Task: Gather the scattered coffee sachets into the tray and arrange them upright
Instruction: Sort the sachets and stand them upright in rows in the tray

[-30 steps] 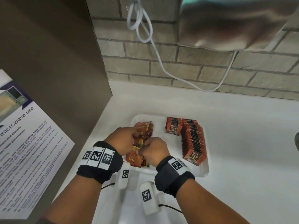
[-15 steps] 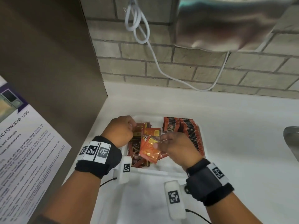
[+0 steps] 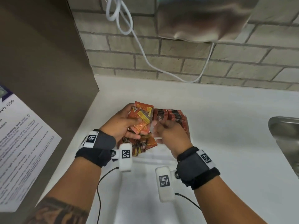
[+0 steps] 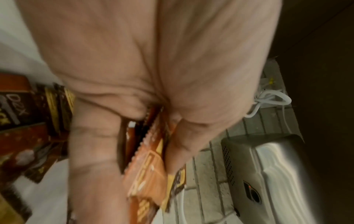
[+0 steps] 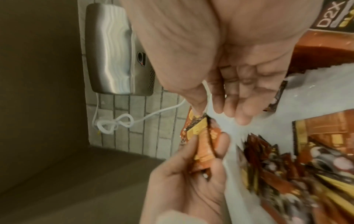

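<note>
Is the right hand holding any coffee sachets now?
No, the right hand is bare, while the left hand grips the sachets.

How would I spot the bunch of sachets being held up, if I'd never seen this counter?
Find the white counter under the brick wall, then the tray near its left end. Above the tray, the left hand grips a fanned bunch of orange sachets. Unlike the dark red row standing upright beside it, this bunch is lifted and uneven.
</note>
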Available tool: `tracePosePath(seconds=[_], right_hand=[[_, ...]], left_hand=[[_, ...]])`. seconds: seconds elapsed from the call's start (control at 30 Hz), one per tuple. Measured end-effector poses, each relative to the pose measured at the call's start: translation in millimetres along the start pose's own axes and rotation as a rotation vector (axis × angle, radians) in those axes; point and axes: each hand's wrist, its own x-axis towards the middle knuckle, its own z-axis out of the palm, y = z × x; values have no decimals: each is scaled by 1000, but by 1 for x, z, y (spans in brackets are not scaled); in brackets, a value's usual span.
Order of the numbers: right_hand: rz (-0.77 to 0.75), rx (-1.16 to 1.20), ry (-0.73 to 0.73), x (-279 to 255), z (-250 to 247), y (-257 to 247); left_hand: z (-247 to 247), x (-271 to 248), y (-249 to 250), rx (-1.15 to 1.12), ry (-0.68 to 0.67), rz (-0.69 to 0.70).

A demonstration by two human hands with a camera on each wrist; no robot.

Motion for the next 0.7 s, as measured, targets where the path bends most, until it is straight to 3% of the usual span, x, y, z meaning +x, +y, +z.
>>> tracePosePath(seconds=[0.13,0.27,0.5,0.7], right_hand=[[-23,-548,-86,5,12,15],[3,-1068,-184,15,32,12],[195,-1108,-130,45,53,10],[233,-1222,-174,55,60,15]], left_hand=[[-10,-3,0,0,179,-28],[-12,-5,-4,74,227,-48],[-22,5,-7,170,158,-87],[-30,15,-15,205,105,-117]])
